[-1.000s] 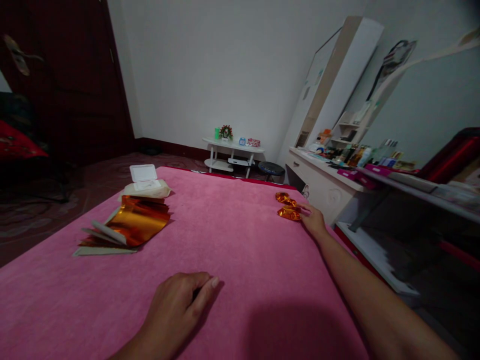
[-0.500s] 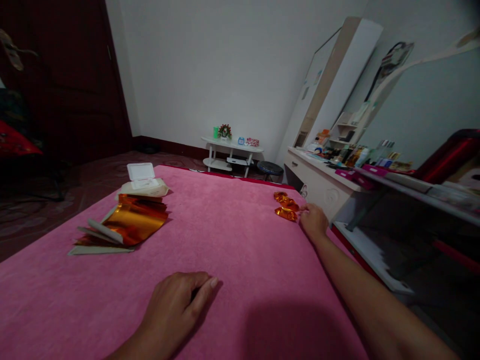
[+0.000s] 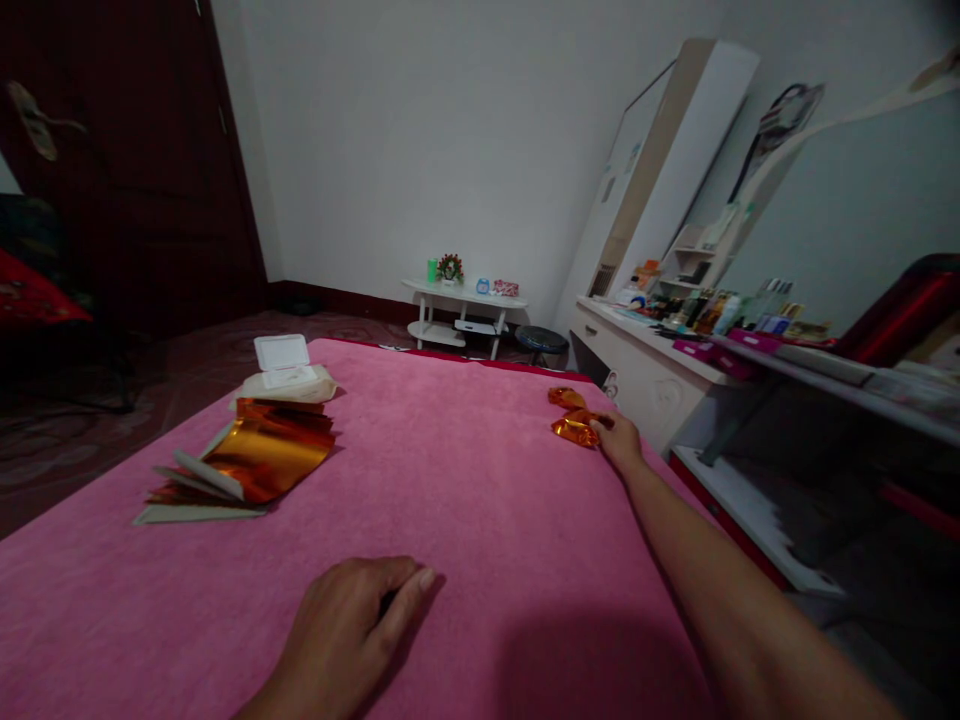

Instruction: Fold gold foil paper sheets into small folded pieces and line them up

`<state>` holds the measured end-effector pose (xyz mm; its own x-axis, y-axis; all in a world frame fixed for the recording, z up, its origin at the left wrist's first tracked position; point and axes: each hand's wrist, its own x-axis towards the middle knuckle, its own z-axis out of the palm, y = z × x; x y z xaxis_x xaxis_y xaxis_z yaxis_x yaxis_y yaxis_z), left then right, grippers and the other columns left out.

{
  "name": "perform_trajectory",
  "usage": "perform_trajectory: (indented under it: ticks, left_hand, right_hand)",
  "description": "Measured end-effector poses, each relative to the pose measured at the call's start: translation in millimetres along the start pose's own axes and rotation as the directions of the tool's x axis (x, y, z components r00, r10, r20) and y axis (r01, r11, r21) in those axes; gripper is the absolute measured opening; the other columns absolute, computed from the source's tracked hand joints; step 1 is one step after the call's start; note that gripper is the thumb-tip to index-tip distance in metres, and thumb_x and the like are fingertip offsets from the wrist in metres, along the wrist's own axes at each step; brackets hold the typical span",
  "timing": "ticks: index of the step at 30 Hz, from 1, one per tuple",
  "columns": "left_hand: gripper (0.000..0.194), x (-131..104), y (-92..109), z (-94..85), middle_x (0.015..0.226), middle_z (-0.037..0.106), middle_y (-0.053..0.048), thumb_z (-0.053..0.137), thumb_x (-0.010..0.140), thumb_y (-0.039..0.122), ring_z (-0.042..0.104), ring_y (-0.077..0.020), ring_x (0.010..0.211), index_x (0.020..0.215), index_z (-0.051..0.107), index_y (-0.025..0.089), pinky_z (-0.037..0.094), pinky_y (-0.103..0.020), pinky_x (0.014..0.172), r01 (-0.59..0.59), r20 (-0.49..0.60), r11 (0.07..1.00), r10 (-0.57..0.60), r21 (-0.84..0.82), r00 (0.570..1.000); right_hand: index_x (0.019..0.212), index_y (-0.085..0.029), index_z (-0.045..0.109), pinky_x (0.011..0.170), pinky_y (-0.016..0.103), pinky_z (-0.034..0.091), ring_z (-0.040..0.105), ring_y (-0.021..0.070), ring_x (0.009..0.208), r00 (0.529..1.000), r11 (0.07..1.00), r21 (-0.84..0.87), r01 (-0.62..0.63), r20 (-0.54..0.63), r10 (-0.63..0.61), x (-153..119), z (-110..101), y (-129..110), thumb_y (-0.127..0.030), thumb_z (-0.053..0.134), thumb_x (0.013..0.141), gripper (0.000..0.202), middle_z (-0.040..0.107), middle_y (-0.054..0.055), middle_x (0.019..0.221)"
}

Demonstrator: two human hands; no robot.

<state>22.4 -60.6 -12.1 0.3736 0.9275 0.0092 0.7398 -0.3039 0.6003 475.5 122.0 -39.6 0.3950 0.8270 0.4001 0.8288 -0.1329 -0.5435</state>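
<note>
Folded shiny orange-gold foil pieces [image 3: 576,428] lie at the far right of the pink cloth [image 3: 465,480]. My right hand [image 3: 616,438] has its fingers closed at the right end of these pieces, pinching one of them. Near the front, my left hand [image 3: 360,615] rests on the cloth with its fingers curled and thumb against them; nothing shows in it. A stack of orange-gold foil sheets [image 3: 277,455] with pale backing paper lies at the left. Behind the stack, an open white plastic box [image 3: 283,353] sits on a pale packet [image 3: 321,384].
Beyond the cloth stands a white side table [image 3: 442,290] with a small plant and green cup. A dark stool [image 3: 541,340] is beside it. On the right is a white dresser [image 3: 637,345] crowded with bottles. A dark red door [image 3: 150,170] is at the left.
My right hand has shifted slightly left and closed on a foil piece, and the pieces' arrangement looks slightly different. My left hand remains resting on the cloth. The view has tilted a little.
</note>
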Motion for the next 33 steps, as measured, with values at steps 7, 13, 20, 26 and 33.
perform_trajectory:
  ticks: [7, 13, 20, 26, 33]
  left_hand:
    - [0.052, -2.1, 1.8, -2.1, 0.055, 0.054, 0.000, 0.032, 0.092, 0.053, 0.050, -0.0123, 0.054, 0.058, 0.049, 0.017, 0.029, -0.024, 0.056, -0.018, 0.003, 1.000, 0.018, -0.011, 1.000]
    - [0.052, -1.1, 3.4, -2.2, 0.056, 0.055, 0.000, 0.032, 0.092, 0.053, 0.051, -0.0127, 0.055, 0.059, 0.050, 0.017, 0.030, -0.025, 0.056, -0.016, -0.002, 1.000, 0.016, 0.001, 1.000]
    - [0.051, -1.2, 3.2, -2.9, 0.056, 0.054, 0.000, 0.032, 0.092, 0.052, 0.051, -0.0129, 0.056, 0.058, 0.047, 0.017, 0.029, -0.024, 0.056, -0.016, 0.014, 1.000, 0.016, -0.001, 1.000]
    - [0.050, -0.8, 3.6, -2.7, 0.056, 0.055, 0.000, 0.032, 0.092, 0.052, 0.052, -0.0131, 0.056, 0.059, 0.049, 0.017, 0.029, -0.025, 0.056, -0.021, 0.012, 1.000, 0.021, -0.015, 1.000]
    - [0.052, -0.4, 4.0, -3.6, 0.056, 0.054, 0.000, 0.032, 0.092, 0.053, 0.051, -0.0126, 0.055, 0.058, 0.049, 0.017, 0.028, -0.025, 0.055, -0.011, 0.018, 1.000, 0.011, -0.001, 1.000]
  right_hand:
    - [0.117, -0.015, 0.055, 0.079, 0.039, 0.053, 0.060, 0.0207, 0.096, 0.975, 0.985, -0.045, -0.169, 0.141, 0.174, 8.7, -14.7, 1.7, -0.033, 0.056, 0.090, 0.032, 0.058, 0.008, 0.115]
    - [0.095, -0.012, 0.067, 0.071, 0.035, 0.049, 0.063, 0.0236, 0.085, 0.962, 0.946, -0.178, -0.272, -0.030, 0.271, 8.5, -37.0, -3.1, -0.034, 0.055, 0.088, 0.026, 0.066, 0.011, 0.092]
    - [0.104, -0.023, 0.069, 0.066, 0.029, 0.045, 0.064, 0.0227, 0.083, 0.993, 0.972, -0.212, -0.100, -0.078, 0.085, -13.0, -39.7, -10.3, -0.044, 0.060, 0.075, 0.037, 0.071, 0.006, 0.092]
    - [0.101, -0.023, 0.072, 0.073, 0.028, 0.048, 0.065, 0.0206, 0.086, 0.999, 0.974, -0.227, 0.000, -0.035, -0.008, -14.0, -33.4, -10.8, -0.018, 0.058, 0.072, 0.032, 0.073, 0.005, 0.094]
    - [0.108, -0.020, 0.070, 0.074, 0.034, 0.048, 0.064, 0.0255, 0.090, 0.989, 0.953, -0.298, -0.054, -0.144, 0.011, 4.2, -20.5, -37.6, -0.017, 0.054, 0.072, 0.040, 0.069, 0.011, 0.104]
